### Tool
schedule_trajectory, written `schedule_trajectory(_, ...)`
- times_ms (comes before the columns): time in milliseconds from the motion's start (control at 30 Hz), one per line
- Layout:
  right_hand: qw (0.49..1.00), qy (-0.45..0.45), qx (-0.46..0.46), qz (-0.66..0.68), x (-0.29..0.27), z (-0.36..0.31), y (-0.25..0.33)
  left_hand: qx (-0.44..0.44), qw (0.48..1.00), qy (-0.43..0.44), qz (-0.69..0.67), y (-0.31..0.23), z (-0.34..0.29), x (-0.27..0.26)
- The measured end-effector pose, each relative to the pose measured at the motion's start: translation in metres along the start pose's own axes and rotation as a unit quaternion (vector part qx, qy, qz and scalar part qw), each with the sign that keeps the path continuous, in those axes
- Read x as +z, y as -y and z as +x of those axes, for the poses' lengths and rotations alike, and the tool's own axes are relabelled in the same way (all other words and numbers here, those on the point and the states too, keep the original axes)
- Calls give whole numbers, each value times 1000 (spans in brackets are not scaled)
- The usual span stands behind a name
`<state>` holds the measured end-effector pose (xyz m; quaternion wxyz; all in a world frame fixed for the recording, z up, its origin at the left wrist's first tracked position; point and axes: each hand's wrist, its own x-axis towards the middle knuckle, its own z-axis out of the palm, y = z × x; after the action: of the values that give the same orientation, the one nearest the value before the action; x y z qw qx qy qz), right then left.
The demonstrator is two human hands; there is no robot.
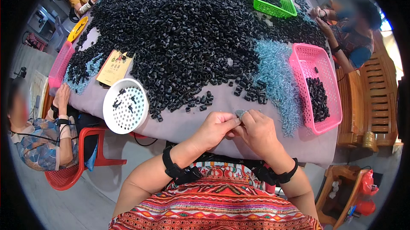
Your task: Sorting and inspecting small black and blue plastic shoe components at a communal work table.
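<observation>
My left hand and my right hand meet over the near edge of the table, fingertips almost touching. Both are closed in a pinch. A small greyish, see-through bunch of pieces shows at the fingers of my right hand. What my left fingers grip is hidden. Just beyond my hands lie short black tube-shaped plastic caps, the near fringe of a large heap. To the right of the heap spreads a pile of small clear light-blue pieces.
A pink basket holding black caps stands at right, a green basket farther back. On the left are a round white colander with a few black pieces and a yellow booklet. Other people sit around the table; a red chair stands left.
</observation>
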<state>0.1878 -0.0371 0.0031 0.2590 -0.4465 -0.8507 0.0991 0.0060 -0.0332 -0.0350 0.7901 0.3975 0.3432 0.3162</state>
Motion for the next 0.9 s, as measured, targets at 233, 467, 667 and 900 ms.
schedule_trajectory(233, 988, -88, 125, -3, -55, -21, -39, 1, 995, -18, 96, -10, 3, 19)
schedule_trajectory(467, 933, -168, 300, -110, -132, -61, -122, 145, 871, -54, 467, -15, 13, 21)
schedule_trajectory(667, 955, -176, 220, -90, -110, -50, -88, 168, 784, -44, 595, -17, 29, 25)
schedule_trajectory(900, 994, 14, 109, 5, -37, -17, -52, 169, 725, -33, 667, -22, 30, 24)
